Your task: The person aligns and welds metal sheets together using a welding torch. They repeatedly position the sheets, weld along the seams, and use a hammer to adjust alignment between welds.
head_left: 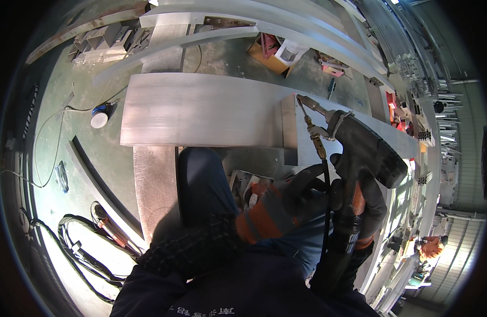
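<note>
My right hand point(374, 203), in a dark glove with orange, is wrapped round the grip of a black power drill point(368, 145). The drill's chuck point(310, 103) points up and left over a silver metal beam point(201, 111); whether the tip touches the metal I cannot tell. A brass spray nozzle point(313, 132) is fixed beside the chuck, fed by a thin black hose point(327, 206). Gloved in grey and orange, my left hand point(296, 198) has its fingers curled beside the hose and drill grip. What they grip, if anything, is hidden.
The beam rests on a metal support point(154, 185) by my knee. More long beams point(217, 37) run behind, near an open cardboard box point(270, 55). Hoses point(74, 253) and a blue round sander point(99, 117) lie on the left floor. Another person point(433, 247) is far right.
</note>
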`<state>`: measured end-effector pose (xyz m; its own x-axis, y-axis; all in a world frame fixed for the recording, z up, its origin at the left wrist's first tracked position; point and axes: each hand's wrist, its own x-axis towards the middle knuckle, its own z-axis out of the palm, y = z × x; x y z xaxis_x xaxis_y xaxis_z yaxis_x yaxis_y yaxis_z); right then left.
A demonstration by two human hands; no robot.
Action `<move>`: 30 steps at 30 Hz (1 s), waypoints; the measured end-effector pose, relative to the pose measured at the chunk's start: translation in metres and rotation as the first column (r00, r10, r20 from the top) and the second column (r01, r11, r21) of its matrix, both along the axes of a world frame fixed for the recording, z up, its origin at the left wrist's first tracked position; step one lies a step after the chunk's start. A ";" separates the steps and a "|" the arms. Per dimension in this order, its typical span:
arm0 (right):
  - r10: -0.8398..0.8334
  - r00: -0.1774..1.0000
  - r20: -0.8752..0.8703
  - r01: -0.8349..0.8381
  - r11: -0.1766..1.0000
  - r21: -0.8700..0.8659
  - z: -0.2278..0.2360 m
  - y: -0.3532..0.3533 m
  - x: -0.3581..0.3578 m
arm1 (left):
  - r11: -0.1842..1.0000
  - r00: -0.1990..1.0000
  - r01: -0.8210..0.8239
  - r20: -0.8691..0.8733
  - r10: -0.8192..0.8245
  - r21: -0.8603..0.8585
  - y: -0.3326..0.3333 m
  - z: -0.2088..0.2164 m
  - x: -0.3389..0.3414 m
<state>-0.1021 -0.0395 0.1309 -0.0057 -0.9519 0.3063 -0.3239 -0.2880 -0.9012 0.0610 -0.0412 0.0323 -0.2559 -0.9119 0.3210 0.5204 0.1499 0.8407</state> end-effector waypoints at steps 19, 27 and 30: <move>-0.042 0.989 -0.145 0.056 0.994 0.098 0.007 -0.002 0.006 | 0.974 0.982 -0.183 0.027 0.188 -0.134 -0.006 -0.002 -0.003; -0.024 0.975 -0.220 0.044 0.995 0.089 0.010 -0.002 0.012 | 0.999 0.999 -0.039 0.026 0.040 -0.035 -0.005 0.002 0.006; 0.033 0.966 -0.257 -0.019 0.998 0.057 0.007 0.000 0.006 | 0.998 0.999 -0.044 0.002 0.044 -0.040 -0.004 -0.002 0.003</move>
<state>-0.0961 -0.0400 0.1376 0.0912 -0.9658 0.2426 -0.5401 -0.2526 -0.8028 0.0636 -0.0450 0.0304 -0.2169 -0.9089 0.3563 0.5097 0.2058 0.8353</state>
